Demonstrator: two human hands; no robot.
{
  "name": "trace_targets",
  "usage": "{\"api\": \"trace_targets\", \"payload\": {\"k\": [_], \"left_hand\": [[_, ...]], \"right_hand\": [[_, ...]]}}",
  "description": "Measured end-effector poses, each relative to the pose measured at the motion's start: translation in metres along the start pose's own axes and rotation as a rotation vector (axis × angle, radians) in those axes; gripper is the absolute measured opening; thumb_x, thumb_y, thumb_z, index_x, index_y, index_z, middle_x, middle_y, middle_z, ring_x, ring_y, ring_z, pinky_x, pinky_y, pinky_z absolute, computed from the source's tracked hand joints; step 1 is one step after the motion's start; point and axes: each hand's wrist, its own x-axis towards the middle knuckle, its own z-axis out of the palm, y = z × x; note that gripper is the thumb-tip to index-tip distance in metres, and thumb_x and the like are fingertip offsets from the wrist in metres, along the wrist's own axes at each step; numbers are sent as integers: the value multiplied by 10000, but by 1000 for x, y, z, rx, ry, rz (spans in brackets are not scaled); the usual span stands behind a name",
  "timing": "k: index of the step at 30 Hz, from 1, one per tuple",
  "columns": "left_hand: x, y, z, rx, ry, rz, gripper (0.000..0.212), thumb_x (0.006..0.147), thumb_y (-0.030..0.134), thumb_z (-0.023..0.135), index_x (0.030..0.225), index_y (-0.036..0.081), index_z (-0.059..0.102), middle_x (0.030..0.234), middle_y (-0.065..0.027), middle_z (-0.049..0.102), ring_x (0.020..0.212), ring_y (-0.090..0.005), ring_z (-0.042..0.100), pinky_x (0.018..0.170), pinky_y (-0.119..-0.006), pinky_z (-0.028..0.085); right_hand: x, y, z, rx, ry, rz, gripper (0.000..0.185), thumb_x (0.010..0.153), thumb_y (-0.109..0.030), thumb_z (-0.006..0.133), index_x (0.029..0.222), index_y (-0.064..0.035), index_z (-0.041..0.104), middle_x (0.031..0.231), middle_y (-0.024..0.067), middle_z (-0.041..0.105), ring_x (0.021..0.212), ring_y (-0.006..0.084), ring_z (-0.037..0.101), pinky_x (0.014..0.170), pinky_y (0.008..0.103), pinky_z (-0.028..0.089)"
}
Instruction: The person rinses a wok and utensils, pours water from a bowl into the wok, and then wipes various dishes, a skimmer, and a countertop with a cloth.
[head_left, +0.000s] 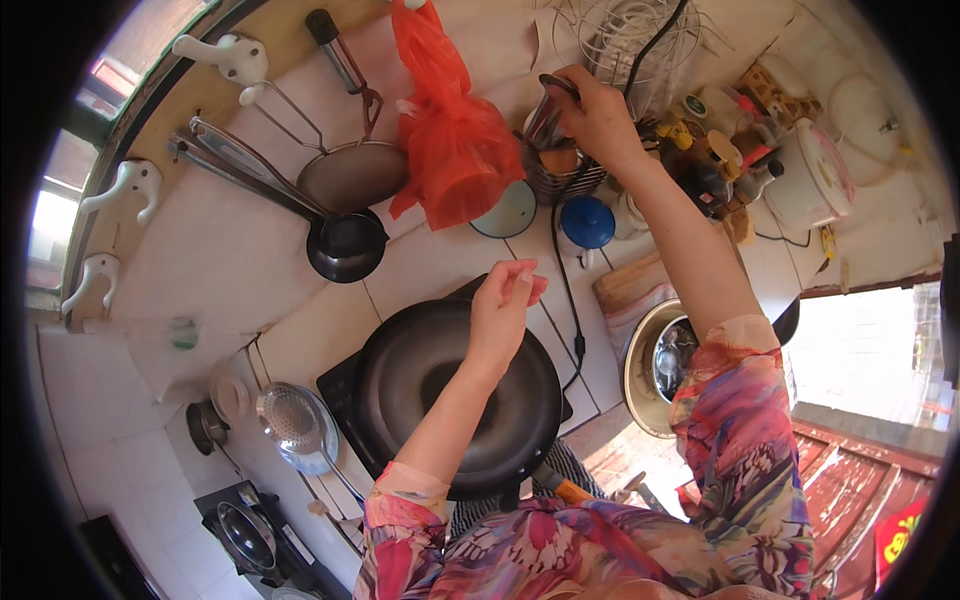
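Observation:
My right hand (596, 112) is raised at the back of the counter, its fingers at the dark, rounded end of a utensil (560, 84) above a wire utensil holder (574, 180). Whether the utensil stands free of the holder cannot be told. Over the far part of a large dark wok (420, 405) hovers my left hand (504, 311), fingers loosely bent, with nothing visible in it. The wok looks empty and rests on a black cooktop (337, 386). A blue-lidded mug (587, 223) stands near the holder.
Ladles (346, 246), a strainer (352, 174) and a red plastic bag (457, 150) hang at the back wall. Bottles (709, 176) and a white lidded container (810, 176) crowd the back right. A basin (634, 375) is right of the wok; a skimmer (289, 418) lies left. A black cord (577, 315) crosses the tiles.

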Motion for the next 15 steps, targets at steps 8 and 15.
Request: {"api": "trace_targets", "payload": {"k": [8,15], "left_hand": [[-20,-12,-11,-75,9,-28,205,940,160,462,1049,13,553,885,-69,623,851,-127,591,767,-255,455],[-31,-14,-17,-81,11,-42,224,944,179,462,1048,2,551,910,-97,626,892,-157,601,803,-279,470]], "right_hand": [[-1,9,-7,-115,-300,173,158,846,-102,520,993,-47,503,873,194,605,829,396,567,679,464,442],[-16,9,14,-345,-352,-18,174,853,-110,526,1022,-73,538,907,132,614,847,343,585,714,424,454]]}}
